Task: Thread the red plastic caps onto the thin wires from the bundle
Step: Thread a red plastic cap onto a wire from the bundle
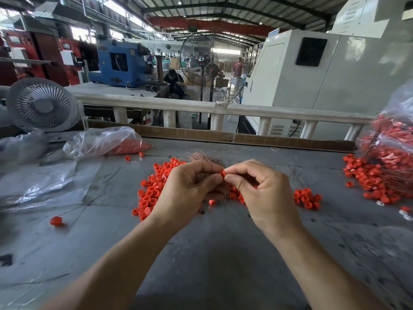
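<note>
A small red plastic cap [222,173] is pinched between the fingertips of my left hand [190,189] and my right hand [259,191], held above the grey table [212,253]. A wire in the cap is too thin to make out. Behind my hands lies the bundle of thin coppery wires [202,157]. A heap of loose red caps [154,189] spreads under and left of my hands, with a smaller cluster [307,199] to the right. One cap on a wire [56,220] lies apart at the left.
A clear bag of red caps [107,142] lies at the back left beside flat plastic sheets [44,182]. A big bag of caps with wires [391,148] spills out at the right. A white desk fan [41,105] stands at the far left. A rail [201,108] borders the table's back.
</note>
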Tool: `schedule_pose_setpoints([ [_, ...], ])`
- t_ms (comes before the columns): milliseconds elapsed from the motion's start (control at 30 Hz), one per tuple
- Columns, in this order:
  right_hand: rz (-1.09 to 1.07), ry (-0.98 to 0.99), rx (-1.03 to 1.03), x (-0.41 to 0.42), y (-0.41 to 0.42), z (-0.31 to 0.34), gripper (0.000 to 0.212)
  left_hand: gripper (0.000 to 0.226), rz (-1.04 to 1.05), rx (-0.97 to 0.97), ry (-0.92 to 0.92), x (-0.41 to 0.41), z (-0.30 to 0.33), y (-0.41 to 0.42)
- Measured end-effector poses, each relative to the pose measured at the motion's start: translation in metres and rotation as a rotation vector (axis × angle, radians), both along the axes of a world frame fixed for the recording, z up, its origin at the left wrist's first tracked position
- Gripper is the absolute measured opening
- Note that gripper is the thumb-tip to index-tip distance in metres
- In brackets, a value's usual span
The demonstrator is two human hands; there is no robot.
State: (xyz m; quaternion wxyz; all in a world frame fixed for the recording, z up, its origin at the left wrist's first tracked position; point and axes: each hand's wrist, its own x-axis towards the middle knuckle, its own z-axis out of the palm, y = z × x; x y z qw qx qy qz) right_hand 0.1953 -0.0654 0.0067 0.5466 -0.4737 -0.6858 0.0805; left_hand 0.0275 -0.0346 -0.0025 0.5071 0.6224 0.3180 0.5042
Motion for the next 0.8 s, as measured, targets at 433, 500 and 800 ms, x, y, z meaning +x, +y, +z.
schedule_pose_setpoints([
  [433,-0.023,-0.094,0.035,-0.0003,0.0017,-0.0001,0.007,0.015,0.013,0.054,0.034,-0.0012,-0.0015,0.0001],
  [500,-0.010,-0.081,0.027,0.0009,0.0013,0.0000,0.007,0.015,0.012,0.063,0.045,-0.0012,-0.0013,-0.0001],
  [800,-0.006,-0.132,0.052,0.0029,0.0005,0.0014,0.008,0.016,0.011,0.088,0.052,-0.0006,-0.0006,-0.0006],
])
